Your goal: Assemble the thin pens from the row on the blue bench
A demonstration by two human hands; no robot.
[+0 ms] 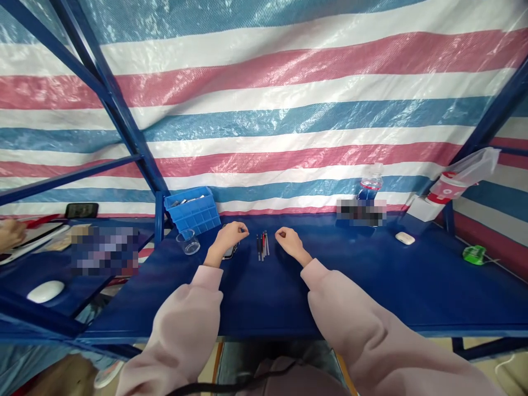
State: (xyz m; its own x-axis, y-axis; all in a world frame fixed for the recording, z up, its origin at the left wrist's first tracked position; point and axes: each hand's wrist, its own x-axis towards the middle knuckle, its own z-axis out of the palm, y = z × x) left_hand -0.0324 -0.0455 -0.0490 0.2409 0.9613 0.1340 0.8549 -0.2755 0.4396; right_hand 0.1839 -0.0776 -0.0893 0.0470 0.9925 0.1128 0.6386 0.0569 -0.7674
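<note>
Several slim pens or pen refills (263, 246) lie side by side on the blue table, one of them with red on it. Just left of them is my left hand (231, 237), its fingers curled together and nothing visible in them. A dark, phone-like object (230, 253) lies partly hidden under that hand. On the other side of the pens, my right hand (289, 242) is closed in a loose pinch, with nothing seen sticking out. Neither hand touches the pens.
A blue plastic bin (193, 212) and a clear cup (188, 242) stand at the left. Toward the right are a bottle (370, 190), a small white case (405, 238), a red-and-white package (447, 187) and a green item (474, 254). Another person's hand (11, 234) shows far left.
</note>
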